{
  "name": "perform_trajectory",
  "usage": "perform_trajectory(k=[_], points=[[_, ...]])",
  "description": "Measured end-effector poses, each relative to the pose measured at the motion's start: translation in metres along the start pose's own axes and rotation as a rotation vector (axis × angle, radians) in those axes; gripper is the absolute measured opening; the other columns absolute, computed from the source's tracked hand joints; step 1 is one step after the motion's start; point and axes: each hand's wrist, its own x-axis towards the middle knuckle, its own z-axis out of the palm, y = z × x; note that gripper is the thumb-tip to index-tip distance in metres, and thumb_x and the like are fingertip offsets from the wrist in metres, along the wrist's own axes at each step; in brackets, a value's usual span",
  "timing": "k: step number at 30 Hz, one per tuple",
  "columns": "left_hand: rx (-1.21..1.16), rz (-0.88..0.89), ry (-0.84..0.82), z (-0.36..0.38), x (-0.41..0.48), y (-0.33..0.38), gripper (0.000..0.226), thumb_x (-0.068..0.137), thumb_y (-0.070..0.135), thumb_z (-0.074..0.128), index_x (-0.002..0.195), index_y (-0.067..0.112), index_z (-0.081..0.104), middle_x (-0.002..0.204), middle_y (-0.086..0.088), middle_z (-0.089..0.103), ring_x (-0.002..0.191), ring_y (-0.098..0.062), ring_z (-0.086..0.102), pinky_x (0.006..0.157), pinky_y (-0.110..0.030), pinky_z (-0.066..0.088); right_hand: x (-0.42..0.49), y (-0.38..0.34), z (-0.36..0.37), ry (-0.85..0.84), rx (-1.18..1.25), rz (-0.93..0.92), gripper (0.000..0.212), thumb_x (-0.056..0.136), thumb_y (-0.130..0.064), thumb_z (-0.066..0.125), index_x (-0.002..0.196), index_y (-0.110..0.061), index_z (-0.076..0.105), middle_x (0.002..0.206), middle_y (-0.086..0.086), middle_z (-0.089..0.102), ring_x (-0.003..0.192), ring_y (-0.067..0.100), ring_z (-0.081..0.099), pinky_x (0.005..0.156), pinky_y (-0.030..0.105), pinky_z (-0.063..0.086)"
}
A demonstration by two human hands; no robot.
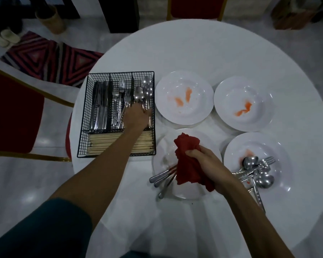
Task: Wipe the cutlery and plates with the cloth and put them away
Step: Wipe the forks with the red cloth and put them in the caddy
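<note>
left hand is down in the right-hand slot of the black wire cutlery basket at the left middle of the frame, right among the spoons. looks like the put-away step for a wiped spoon. its fingers are hidden behind the back of the hand though, so i can't tell if that grip has anything in it or is loose.

right hand has its grip closed round the bunched red cloth, over the lower-middle plate, where a few cutlery handles stick out from under the cloth. more spoons and forks are piled on the lower-right plate. the upper-middle plate and upper-right plate both show orange smears. knives and forks fill the other two slots, chopsticks the front one. it all sits on a round white bench.

my guess is we're somewhere in the cutlery part of the job, with the plates not wiped yet. next move needs the left hand out of the basket and over to lift one piece off the lower-middle plate, so the cloth can wrap round it.
</note>
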Motion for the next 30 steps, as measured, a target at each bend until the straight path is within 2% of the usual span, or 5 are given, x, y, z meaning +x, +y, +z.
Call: perform_trajectory(k=[12, 17, 21, 26, 30], points=[[-0.275, 0.150, 0.097, 0.001, -0.104, 0.040, 0.015, 0.096, 0.023, 0.063, 0.097, 0.009, 0.070, 0.084, 0.004, 0.067, 0.078, -0.015, 0.063, 0.068, -0.024, 0.046, -0.049, 0.018, -0.054, 0.075, 0.186, -0.078, 0.026, 0.100, -0.030, 0.062, 0.121, -0.015, 0.068, 0.107, 0.016, 0.077, 0.096, 0.034, 0.075, 0.057, 0.030, 0.057], [-0.322, 0.188, -0.137, 0.038, -0.192, 0.063, 0.013, 0.092, 0.027, 0.067, 0.083, 0.018, 0.068, 0.073, 0.012, 0.067, 0.065, 0.005, 0.059, 0.060, -0.008, 0.041, -0.075, 0.039, -0.082, 0.142, 0.309, -0.118, 0.028, 0.104, -0.035, 0.057, 0.117, -0.015, 0.071, 0.105, 0.013, 0.078, 0.092, 0.029, 0.077, 0.057, 0.031, 0.058], [-0.244, 0.254, -0.334, 0.071, -0.250, 0.079, 0.015, 0.094, 0.024, 0.067, 0.088, 0.013, 0.074, 0.074, 0.005, 0.070, 0.070, 0.015, 0.058, 0.068, 0.003, 0.036, -0.092, 0.065, -0.109, 0.183, 0.368, -0.110, 0.026, 0.104, -0.032, 0.057, 0.115, -0.015, 0.074, 0.111, 0.013, 0.077, 0.102, 0.030, 0.075, 0.086, 0.046, 0.061], [-0.051, 0.336, -0.538, 0.107, -0.299, 0.093, 0.016, 0.082, 0.019, 0.061, 0.088, 0.015, 0.075, 0.084, -0.008, 0.076, 0.082, -0.023, 0.073, 0.072, -0.036, 0.058, -0.117, 0.097, -0.157, 0.278, 0.476, -0.078, 0.035, 0.103, -0.035, 0.057, 0.122, -0.008, 0.068, 0.109, 0.018, 0.076, 0.099, 0.037, 0.075, 0.084, 0.057, 0.060], [0.124, 0.275, -0.857, 0.138, -0.325, 0.111, 0.016, 0.090, 0.004, 0.061, 0.100, 0.000, 0.073, 0.094, -0.013, 0.078, 0.066, -0.019, 0.072, 0.054, -0.027, 0.056, -0.138, 0.121, -0.195, 0.333, 0.494, -0.066, 0.038, 0.105, -0.039, 0.053, 0.118, -0.007, 0.068, 0.105, 0.016, 0.078, 0.094, 0.034, 0.076, 0.080, 0.047, 0.061]])
